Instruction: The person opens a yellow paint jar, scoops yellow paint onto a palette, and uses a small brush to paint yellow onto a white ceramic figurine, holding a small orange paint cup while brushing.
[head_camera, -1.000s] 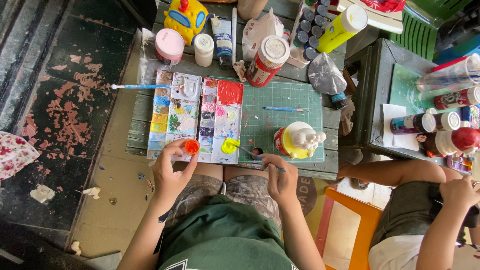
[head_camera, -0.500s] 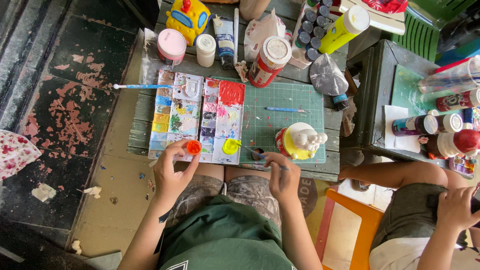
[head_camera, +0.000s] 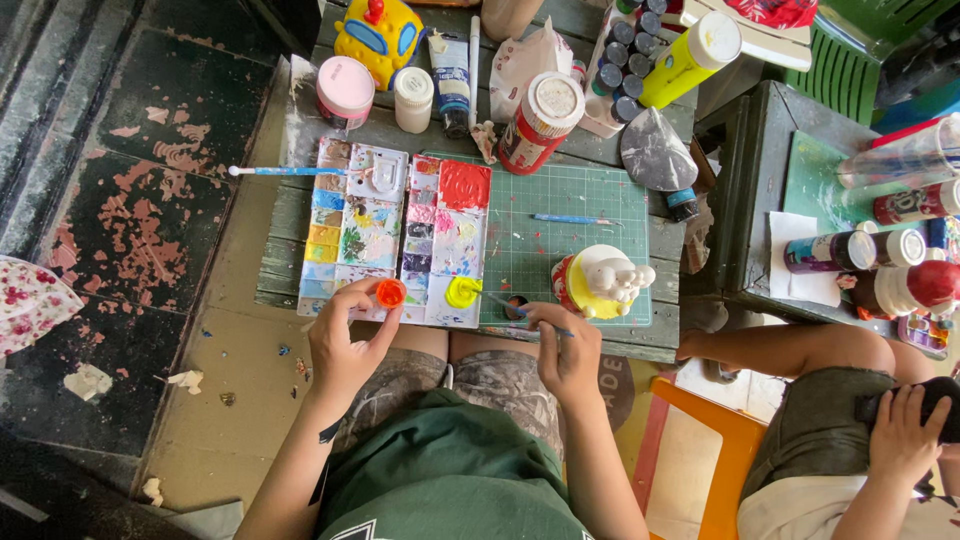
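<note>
The left hand (head_camera: 345, 345) pinches a small orange paint pot (head_camera: 390, 293) in its grip, right at the palette's near edge. The right hand (head_camera: 565, 350) has a clenched grip on a thin brush (head_camera: 497, 300), its tip pointing to about ten o'clock at a yellow paint pot (head_camera: 462, 292).

Both pots sit at the palette's (head_camera: 400, 235) six o'clock edge, just above the lap, so a nudge from either wrist could tip paint onto the shorts. At two o'clock from the right hand, a yellow-and-white figurine (head_camera: 600, 282) stands close by; a wide sweep of the brush could mark or topple it.

The green cutting mat (head_camera: 560, 215) is the most open room, with only a blue brush (head_camera: 570, 218) on it. The desk's (head_camera: 285, 250) twelve o'clock side is crowded with jars and tubes.
</note>
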